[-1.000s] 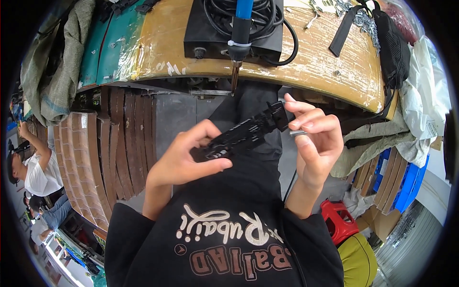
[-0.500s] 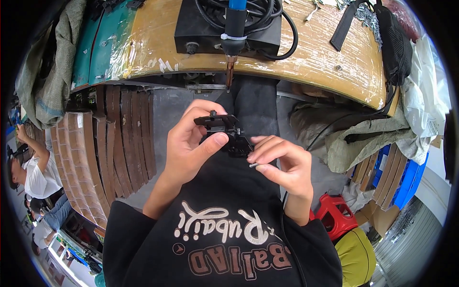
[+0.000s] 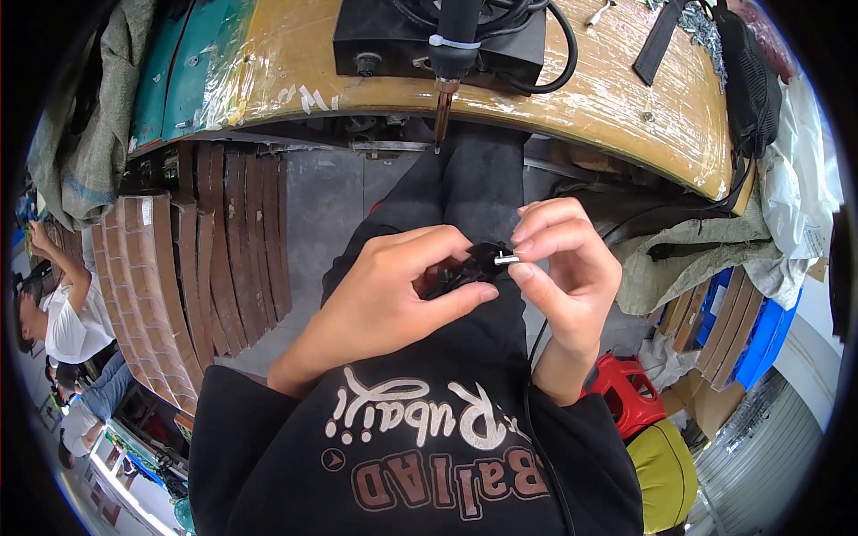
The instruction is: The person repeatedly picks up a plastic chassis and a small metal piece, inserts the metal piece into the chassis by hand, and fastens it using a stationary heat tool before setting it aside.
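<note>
Spanning the upper view, the tan workbench [image 3: 626, 107] lies beyond the left hand [image 3: 389, 281], which is wrapped around a black part [image 3: 481, 259], and the right hand [image 3: 574, 272], which pinches a small silver pin [image 3: 508, 260] by that part's exposed end. Working well here probably means bracing the part firmly and squaring the pin to that end before pressing lightly. Most of the black part is hidden by the left hand's fingers, and whether the pin touches it or sits inside, I cannot tell.
</note>
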Motion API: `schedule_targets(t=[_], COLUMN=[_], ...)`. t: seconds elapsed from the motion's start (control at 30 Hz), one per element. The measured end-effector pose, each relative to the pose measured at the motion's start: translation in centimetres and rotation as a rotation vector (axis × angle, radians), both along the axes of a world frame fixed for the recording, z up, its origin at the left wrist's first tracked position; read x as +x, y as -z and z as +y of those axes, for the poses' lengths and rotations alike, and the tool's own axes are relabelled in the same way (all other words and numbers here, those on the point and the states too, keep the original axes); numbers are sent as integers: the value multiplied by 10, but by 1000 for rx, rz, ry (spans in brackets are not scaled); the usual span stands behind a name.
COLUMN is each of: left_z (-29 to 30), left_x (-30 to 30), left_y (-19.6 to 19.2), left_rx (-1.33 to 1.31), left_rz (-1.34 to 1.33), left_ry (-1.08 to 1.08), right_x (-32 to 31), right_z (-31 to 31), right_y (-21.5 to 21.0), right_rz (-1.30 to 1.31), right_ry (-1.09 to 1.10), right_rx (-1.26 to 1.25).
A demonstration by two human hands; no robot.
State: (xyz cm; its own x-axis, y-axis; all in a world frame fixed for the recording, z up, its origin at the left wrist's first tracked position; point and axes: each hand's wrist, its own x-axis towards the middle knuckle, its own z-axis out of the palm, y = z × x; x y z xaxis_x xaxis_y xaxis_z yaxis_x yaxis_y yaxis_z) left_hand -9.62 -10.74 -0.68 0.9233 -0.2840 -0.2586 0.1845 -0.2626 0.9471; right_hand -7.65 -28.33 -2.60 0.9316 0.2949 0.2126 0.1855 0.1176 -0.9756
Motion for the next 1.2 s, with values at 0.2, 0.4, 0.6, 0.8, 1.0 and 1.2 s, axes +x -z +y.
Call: schedule_targets(t=[0.2,0.4,0.6,0.8,1.0,1.2], left_z=[-1,1,4,5,8,7], left_x=[0,-1,-2,1,2,0], left_y=[2,5,8,10,14,15], left_rx=[5,57,233,392,380,388], left_rz=[-50,-161,-283,-361,-366,-375], left_ry=[42,64,85,167,195,200], right_x=[-3,-4,-7,-12,-16,-15], right_z=[1,1,7,14,13,12], right_y=[6,7,11,19,24,23], right_rz=[163,242,312,328,281,293], right_ry=[-73,-82,-29,59,80,95], right_rx=[3,-15,-40,-30,-89,-95])
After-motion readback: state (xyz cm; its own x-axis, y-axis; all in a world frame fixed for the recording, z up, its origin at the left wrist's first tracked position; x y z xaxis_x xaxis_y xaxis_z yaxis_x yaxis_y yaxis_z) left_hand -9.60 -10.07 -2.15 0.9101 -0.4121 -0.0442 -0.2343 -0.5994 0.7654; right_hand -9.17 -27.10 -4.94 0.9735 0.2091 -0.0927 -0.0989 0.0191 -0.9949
